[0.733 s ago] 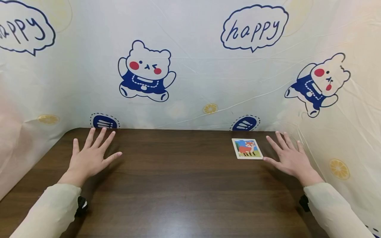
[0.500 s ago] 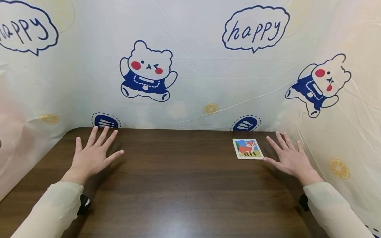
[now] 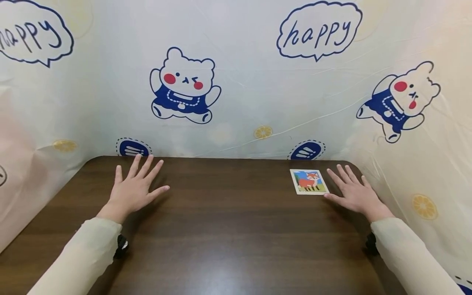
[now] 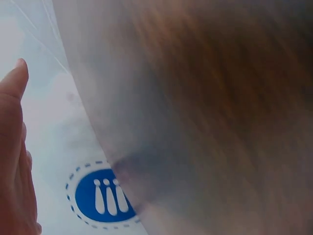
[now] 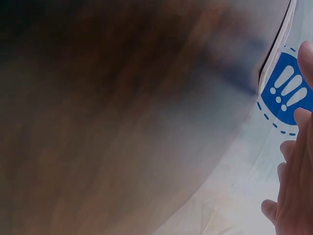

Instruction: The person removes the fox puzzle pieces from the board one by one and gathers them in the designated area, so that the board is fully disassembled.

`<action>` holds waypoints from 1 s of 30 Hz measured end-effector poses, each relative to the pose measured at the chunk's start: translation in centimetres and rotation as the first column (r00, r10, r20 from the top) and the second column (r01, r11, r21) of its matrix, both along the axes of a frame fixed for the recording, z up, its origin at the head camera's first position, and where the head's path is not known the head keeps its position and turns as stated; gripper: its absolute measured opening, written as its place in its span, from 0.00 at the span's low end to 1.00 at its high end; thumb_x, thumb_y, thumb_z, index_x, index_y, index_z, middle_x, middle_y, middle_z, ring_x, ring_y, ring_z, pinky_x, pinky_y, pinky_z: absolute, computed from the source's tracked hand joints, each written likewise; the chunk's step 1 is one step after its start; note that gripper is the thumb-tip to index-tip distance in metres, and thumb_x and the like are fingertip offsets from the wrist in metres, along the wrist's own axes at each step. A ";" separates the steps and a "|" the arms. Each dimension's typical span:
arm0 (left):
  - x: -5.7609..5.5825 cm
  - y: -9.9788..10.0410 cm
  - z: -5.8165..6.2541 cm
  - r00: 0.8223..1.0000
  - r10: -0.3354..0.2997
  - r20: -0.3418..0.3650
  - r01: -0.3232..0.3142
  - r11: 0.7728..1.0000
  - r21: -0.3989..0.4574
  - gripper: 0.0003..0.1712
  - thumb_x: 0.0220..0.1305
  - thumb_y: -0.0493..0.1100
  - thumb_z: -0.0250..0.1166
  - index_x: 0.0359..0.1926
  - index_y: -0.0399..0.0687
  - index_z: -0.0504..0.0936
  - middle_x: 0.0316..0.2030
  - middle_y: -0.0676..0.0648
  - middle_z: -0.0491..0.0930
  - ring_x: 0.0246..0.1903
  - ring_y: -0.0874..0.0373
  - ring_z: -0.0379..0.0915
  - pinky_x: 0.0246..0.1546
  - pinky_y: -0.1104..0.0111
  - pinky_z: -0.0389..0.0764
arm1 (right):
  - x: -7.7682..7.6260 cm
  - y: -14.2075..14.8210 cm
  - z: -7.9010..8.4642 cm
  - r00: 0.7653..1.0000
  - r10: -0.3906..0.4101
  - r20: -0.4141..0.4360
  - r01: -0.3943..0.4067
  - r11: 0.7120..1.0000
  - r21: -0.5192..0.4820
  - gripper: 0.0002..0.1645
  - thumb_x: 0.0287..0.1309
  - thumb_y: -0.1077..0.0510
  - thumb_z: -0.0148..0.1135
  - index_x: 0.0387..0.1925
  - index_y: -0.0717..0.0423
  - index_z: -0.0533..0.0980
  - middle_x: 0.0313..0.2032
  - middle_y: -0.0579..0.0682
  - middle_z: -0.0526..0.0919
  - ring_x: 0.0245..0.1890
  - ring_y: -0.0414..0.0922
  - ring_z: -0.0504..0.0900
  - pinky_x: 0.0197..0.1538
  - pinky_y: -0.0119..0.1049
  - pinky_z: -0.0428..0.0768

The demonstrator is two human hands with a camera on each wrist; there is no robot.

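A square fox picture board (image 3: 309, 182) with a pale border lies flat near the far right of the brown table. My right hand (image 3: 352, 192) is just to its right, fingers spread and straight, the thumb tip right at the board's near right corner. Over the left part of the table my left hand (image 3: 132, 190) is spread palm down, with nothing in it. In the left wrist view, only the side of the left hand (image 4: 14, 137) shows at the left edge. The right wrist view catches the board edge-on (image 5: 278, 44), close to the right hand (image 5: 296, 171).
The dark wooden table (image 3: 228, 229) ends at the back against a pale curtain (image 3: 243, 90) printed with bears, "happy" bubbles and orange slices. The curtain also hangs along both sides. Black straps (image 3: 121, 246) sit at the wrists.
My left hand has moved to the right over the table. The right hand has shifted slightly left, its thumb closer against the board's corner. The head view has tilted a little.
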State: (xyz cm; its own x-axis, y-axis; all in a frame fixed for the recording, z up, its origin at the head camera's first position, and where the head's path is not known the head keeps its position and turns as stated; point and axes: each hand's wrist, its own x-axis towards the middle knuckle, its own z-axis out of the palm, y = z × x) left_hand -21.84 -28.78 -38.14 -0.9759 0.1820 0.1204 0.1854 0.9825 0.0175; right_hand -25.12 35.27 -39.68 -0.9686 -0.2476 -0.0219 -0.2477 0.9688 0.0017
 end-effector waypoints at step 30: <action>-3.4 12.9 -0.9 0.965 -0.252 0.072 0.252 0.968 0.011 0.49 0.66 0.71 0.55 0.79 0.57 0.50 0.80 0.47 0.44 0.79 0.44 0.29 0.71 0.33 0.41 | -3.4 -1.8 -0.7 0.971 -0.014 0.238 0.040 0.994 -0.103 0.58 0.60 0.23 0.47 0.77 0.57 0.50 0.76 0.69 0.49 0.74 0.74 0.43 0.63 0.81 0.47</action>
State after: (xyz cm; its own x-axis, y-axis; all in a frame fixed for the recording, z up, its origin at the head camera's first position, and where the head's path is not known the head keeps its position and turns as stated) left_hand -25.29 -15.90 -39.00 -0.9047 0.4229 0.0515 0.4250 0.9042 0.0420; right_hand -28.49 33.50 -40.41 -0.9455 -0.2345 -0.2260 -0.2021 0.9666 -0.1575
